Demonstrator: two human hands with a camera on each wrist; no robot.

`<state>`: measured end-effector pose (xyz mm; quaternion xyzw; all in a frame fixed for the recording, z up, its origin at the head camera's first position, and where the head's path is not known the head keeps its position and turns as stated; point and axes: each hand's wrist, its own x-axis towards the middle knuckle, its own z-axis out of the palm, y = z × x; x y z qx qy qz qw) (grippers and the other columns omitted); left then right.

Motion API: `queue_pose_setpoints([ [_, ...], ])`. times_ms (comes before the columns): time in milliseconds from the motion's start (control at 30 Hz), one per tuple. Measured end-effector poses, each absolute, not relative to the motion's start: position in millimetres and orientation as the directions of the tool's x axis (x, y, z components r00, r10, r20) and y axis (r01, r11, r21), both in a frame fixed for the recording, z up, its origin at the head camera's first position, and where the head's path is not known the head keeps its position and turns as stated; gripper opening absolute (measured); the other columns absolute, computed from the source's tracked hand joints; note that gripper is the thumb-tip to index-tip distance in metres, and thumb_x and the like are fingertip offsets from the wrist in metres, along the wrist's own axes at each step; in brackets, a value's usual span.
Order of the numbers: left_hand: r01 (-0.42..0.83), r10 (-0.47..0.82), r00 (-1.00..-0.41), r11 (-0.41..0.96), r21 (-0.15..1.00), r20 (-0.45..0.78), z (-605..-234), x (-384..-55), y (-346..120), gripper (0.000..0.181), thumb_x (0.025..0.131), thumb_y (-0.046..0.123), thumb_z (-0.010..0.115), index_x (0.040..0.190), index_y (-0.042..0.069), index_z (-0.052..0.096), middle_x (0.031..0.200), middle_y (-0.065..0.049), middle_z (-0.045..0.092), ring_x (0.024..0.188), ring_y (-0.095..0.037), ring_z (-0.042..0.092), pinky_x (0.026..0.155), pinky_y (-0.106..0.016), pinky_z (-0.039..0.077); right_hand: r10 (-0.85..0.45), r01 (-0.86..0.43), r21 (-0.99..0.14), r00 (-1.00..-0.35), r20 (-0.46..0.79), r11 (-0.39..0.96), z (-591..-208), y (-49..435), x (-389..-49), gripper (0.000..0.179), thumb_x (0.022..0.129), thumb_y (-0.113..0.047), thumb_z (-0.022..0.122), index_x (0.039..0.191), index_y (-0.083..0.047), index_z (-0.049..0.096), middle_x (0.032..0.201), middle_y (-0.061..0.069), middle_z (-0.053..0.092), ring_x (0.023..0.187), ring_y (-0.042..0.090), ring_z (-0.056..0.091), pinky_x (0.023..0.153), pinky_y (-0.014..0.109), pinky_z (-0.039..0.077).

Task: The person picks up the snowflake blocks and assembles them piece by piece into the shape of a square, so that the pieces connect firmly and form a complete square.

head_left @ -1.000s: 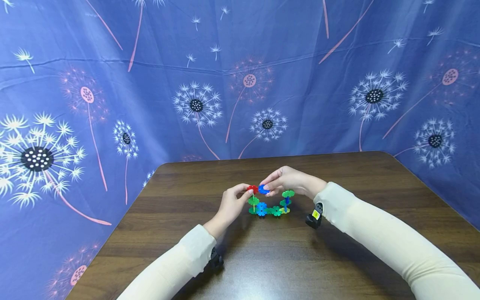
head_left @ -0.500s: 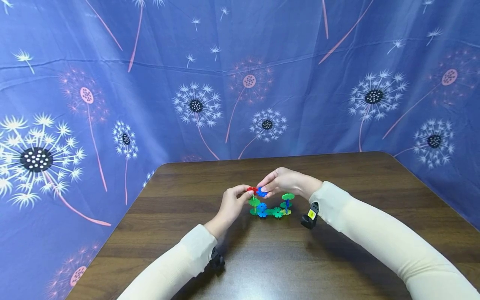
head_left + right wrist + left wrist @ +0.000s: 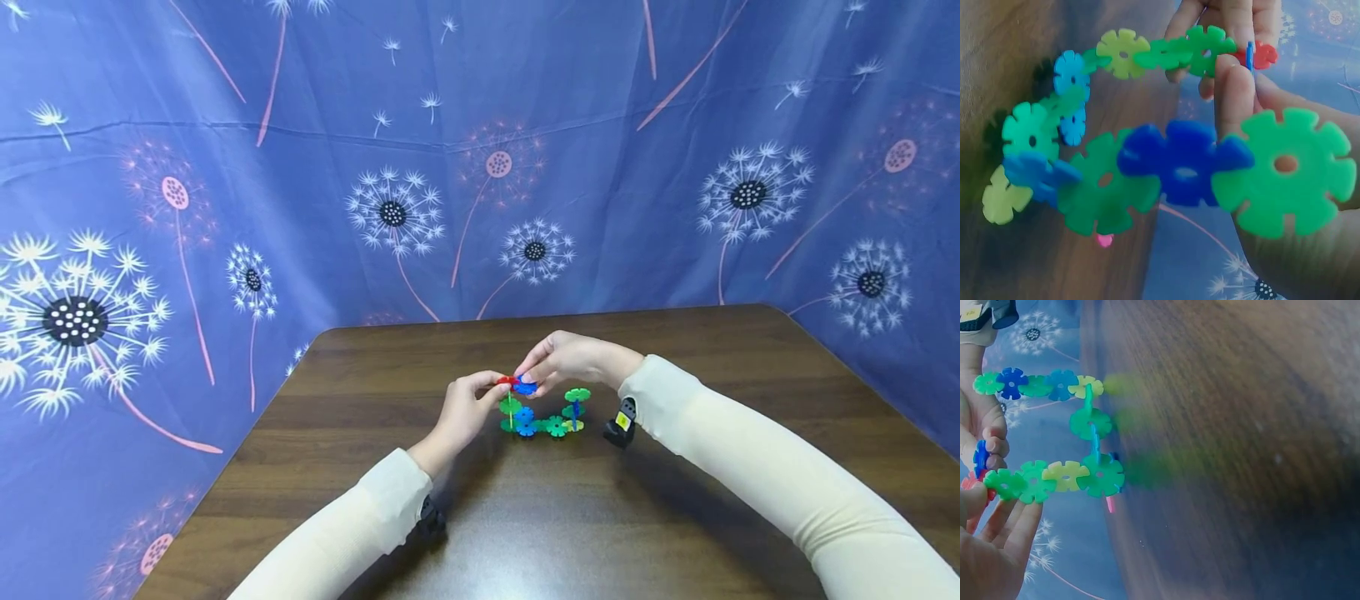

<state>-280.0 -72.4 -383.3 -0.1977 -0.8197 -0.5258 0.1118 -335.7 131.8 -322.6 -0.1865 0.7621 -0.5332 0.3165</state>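
My left hand [image 3: 459, 410] pinches a red flower-shaped interlocking disc [image 3: 507, 381] at the top of a toy structure's left column. Between the thumb and fingers of my right hand [image 3: 573, 360] is a blue flower disc [image 3: 525, 387], set against the red one's edge. In the right wrist view that blue disc [image 3: 1250, 59] shows edge-on beside the red disc [image 3: 1265, 55]; whether their slots interlock, I cannot tell. The structure is U-shaped: a base with green, blue and yellow discs, a left column, and a right column topped by a green disc [image 3: 1285, 172].
The brown wooden table [image 3: 525, 517] extends around the structure. Behind it hangs a blue cloth [image 3: 630, 192] with dandelion prints. A black wrist camera [image 3: 621, 423] hangs under the right sleeve, close to the right column.
My right hand has moved slightly left and brought the blue disc against the red one. The red disc has tilted flatter, and the structure has shifted slightly. My left hand stays nearly in place.
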Motion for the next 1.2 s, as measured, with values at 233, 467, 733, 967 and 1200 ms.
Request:
queue_pose_setpoints([
  [233, 0.415, 0.174, -0.910, 0.358, 0.836, 0.377, -386, -280, -75, 0.015, 0.089, 0.011, 0.069, 0.099, 0.000, 0.073, 0.094, -0.016, 0.074, 0.087, -0.026, 0.071, 0.068, -0.022, 0.057, -0.559, 0.035, -0.927, -0.790, -0.254, 0.372, -324, 138, -352, 0.035, 0.095, -0.008, 0.059, 0.122, 0.014, 0.057, 0.102, 0.019, 0.071, 0.087, 0.023, 0.070, 0.093, 0.043, 0.053],
  [467, 0.401, 0.162, -0.916, 0.346, 0.848, 0.367, -387, -282, -76, 0.014, 0.089, 0.010, 0.069, 0.098, 0.000, 0.073, 0.094, -0.016, 0.073, 0.081, -0.022, 0.070, 0.067, -0.021, 0.057, -0.428, 0.020, -0.917, -0.880, -0.205, 0.398, -336, 142, -370, 0.036, 0.093, -0.004, 0.061, 0.125, 0.012, 0.056, 0.122, 0.024, 0.064, 0.111, 0.032, 0.064, 0.105, 0.048, 0.043],
  [733, 0.431, 0.196, -0.902, 0.406, 0.806, 0.384, -383, -282, -77, 0.013, 0.088, 0.011, 0.070, 0.098, 0.004, 0.074, 0.093, -0.012, 0.074, 0.078, -0.020, 0.067, 0.067, -0.023, 0.051, -0.333, -0.005, -0.902, -0.930, -0.154, 0.431, -367, 139, -390, 0.037, 0.086, 0.000, 0.067, 0.121, 0.011, 0.060, 0.117, 0.021, 0.067, 0.102, 0.028, 0.067, 0.102, 0.048, 0.046],
  [967, 0.409, 0.231, -0.912, 0.433, 0.803, 0.340, -381, -282, -78, 0.016, 0.092, 0.015, 0.066, 0.103, 0.006, 0.072, 0.098, -0.009, 0.073, 0.082, -0.023, 0.067, 0.069, -0.024, 0.051, -0.284, -0.049, -0.845, -0.951, -0.124, 0.532, -387, 136, -405, 0.039, 0.083, 0.001, 0.071, 0.119, 0.009, 0.062, 0.118, 0.024, 0.066, 0.090, 0.015, 0.066, 0.094, 0.042, 0.051],
  [1200, 0.413, 0.255, -0.909, 0.425, 0.806, 0.331, -381, -284, -75, 0.021, 0.087, 0.020, 0.073, 0.102, 0.007, 0.069, 0.099, -0.008, 0.074, 0.093, -0.022, 0.072, 0.079, -0.029, 0.056, -0.280, -0.074, -0.814, -0.953, -0.111, 0.575, -399, 134, -411, 0.040, 0.079, 0.005, 0.073, 0.117, 0.008, 0.064, 0.115, 0.021, 0.067, 0.102, 0.024, 0.061, 0.089, 0.033, 0.051],
])
